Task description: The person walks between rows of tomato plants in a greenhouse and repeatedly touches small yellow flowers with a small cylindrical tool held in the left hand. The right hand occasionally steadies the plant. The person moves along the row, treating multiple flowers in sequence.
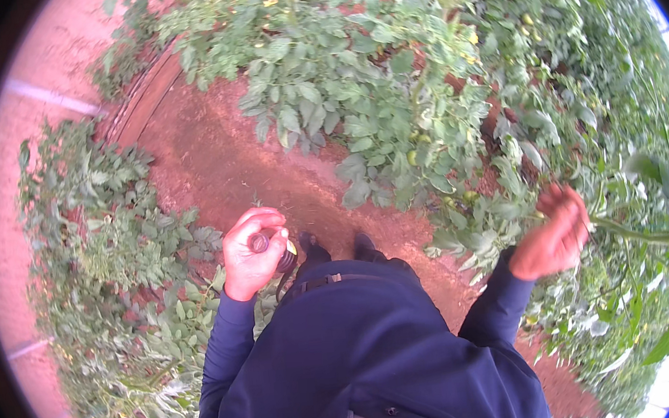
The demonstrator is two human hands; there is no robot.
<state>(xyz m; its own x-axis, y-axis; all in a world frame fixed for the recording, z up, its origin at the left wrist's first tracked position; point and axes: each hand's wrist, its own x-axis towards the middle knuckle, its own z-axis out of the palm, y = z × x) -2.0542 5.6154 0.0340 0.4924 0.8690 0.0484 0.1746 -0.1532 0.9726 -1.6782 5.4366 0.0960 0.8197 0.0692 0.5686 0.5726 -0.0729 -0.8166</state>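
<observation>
My left hand (254, 249) is curled around a small dark cylindrical object (258, 242), whose round brownish end shows between thumb and fingers. Just beyond the thumb, a dark ribbed piece with a yellow-green patch (287, 260) is partly covered; whether it belongs to the same object is unclear. Out to the right, my right hand (552, 236) is raised among tomato plants (509, 158) with its fingers bent together. A thick green stem (632, 232) runs rightward from near those fingers. Blur hides whether they grip the stem or anything thin.
Tomato foliage (300, 92) with green fruit (412, 157) and yellow flowers fills the front and right. More plants (103, 229) grow on the left. Between them runs a reddish soil path (216, 153) under my shoes. A raised edging strip (143, 97) and a pale pole (56, 97) stand far left.
</observation>
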